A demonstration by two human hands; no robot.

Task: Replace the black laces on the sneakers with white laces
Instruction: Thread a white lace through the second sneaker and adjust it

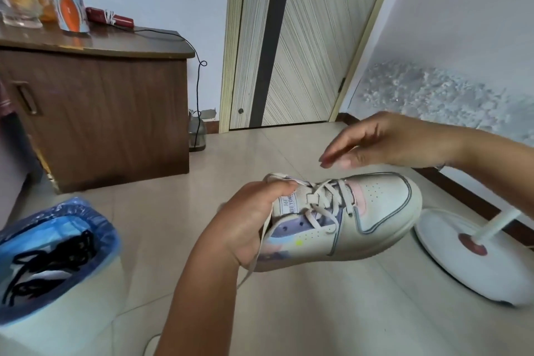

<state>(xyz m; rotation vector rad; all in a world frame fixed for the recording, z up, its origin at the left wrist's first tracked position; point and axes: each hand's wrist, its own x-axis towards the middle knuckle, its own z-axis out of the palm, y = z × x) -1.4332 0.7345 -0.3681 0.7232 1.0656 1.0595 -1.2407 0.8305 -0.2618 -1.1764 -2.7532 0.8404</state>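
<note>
1. head view, count: one sneaker, two hands, one white lace threaded through the eyelets, and a tangle of black laces whose number i cannot tell.
2. the left hand grips the sneaker at its heel and collar, fingers curled over the tongue, holding it in the air above the floor with the toe pointing right.
3. the right hand hovers just above the sneaker, fingers straight and relaxed, holding nothing and not touching the shoe.
4. a loose end of the white lace hangs down below the left hand.
5. the black laces lie inside a bin lined with a blue bag, at the lower left, well apart from the sneaker.
6. around: a brown cabinet at left carries a glass jug, one can and a red object; a black cord hangs off its right edge.
7. a white round fan base sits on the floor at right, just beside and below the sneaker's toe.
8. a closed door stands behind, with a wall running along the right side.
9. open tiled floor lies between cabinet, bin and fan base, and in front of the door.
</note>
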